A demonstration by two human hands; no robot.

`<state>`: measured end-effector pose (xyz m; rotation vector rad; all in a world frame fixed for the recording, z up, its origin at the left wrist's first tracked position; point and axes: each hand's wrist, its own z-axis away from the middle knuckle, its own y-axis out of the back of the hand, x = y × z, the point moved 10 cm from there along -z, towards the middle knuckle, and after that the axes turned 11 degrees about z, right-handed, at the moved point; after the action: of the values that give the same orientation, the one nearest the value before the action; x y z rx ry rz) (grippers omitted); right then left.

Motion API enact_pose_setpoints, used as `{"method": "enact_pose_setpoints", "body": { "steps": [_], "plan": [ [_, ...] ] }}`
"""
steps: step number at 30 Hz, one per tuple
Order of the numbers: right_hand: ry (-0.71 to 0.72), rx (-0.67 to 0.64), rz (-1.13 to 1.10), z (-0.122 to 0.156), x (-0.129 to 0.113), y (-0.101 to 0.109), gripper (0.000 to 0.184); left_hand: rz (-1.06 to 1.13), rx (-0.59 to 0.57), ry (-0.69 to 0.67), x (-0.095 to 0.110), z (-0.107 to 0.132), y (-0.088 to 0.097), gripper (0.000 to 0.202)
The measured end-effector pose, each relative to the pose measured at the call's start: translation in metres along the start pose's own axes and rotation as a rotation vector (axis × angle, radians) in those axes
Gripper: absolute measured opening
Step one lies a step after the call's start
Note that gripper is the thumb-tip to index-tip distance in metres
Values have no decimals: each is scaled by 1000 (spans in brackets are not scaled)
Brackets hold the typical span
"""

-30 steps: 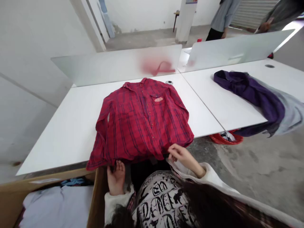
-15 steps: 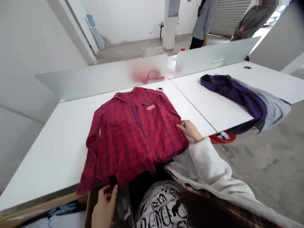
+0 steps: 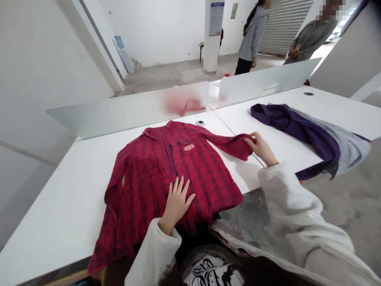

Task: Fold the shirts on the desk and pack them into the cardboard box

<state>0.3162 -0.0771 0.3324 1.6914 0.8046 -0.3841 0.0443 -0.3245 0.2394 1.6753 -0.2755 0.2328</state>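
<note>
A red plaid button-up shirt [image 3: 151, 171] lies front side up on the white table [image 3: 68, 198], its collar toward the divider and its hem hanging at the near edge. My left hand [image 3: 178, 198] rests flat on the lower front with fingers spread. Out to the right, my right hand [image 3: 262, 147] pinches the cuff of one sleeve [image 3: 235, 146] and holds it stretched away from the body of the shirt. The other sleeve [image 3: 111, 198] drapes down the left side.
A purple and grey garment [image 3: 309, 127] lies on the right tabletop, partly over its edge. Frosted dividers [image 3: 133, 109] run along the back. Two people [image 3: 250, 39] stand beyond. Part of a box [image 3: 74, 278] shows below the near left edge.
My left hand has come up from below the hem onto the shirt's front. My right hand has drawn the sleeve out to the right, away from the shirt's side.
</note>
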Motion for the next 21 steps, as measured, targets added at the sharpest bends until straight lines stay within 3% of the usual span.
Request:
{"method": "enact_pose_setpoints", "body": {
  "steps": [3,5,6,8,10,11,13,16,19,21],
  "plan": [
    [304,219,456,-15,-33,60,17,47,-42,7,-1,12,10,60],
    [450,217,661,-14,-34,75,22,87,-40,-8,-6,28,31,59],
    [501,118,700,-13,-25,71,22,99,-27,-18,-12,38,43,57],
    [537,-243,668,-9,10,47,17,101,1,-29,-30,61,68,53],
    [445,-574,610,-4,52,20,20,72,22,-21,-55,81,89,49],
    [358,-615,610,-8,70,13,23,46,32,-16,-67,88,99,47],
    [188,-470,656,-29,90,8,29,-17,45,-19,-86,92,114,45],
    [84,-224,686,-53,90,-10,39,-79,16,-44,-100,78,134,46],
    [66,-285,641,-65,90,-44,33,-83,-46,-16,-123,50,156,47],
    [34,-318,614,-74,93,-46,20,-73,-105,45,-150,30,170,49]
  ]
}}
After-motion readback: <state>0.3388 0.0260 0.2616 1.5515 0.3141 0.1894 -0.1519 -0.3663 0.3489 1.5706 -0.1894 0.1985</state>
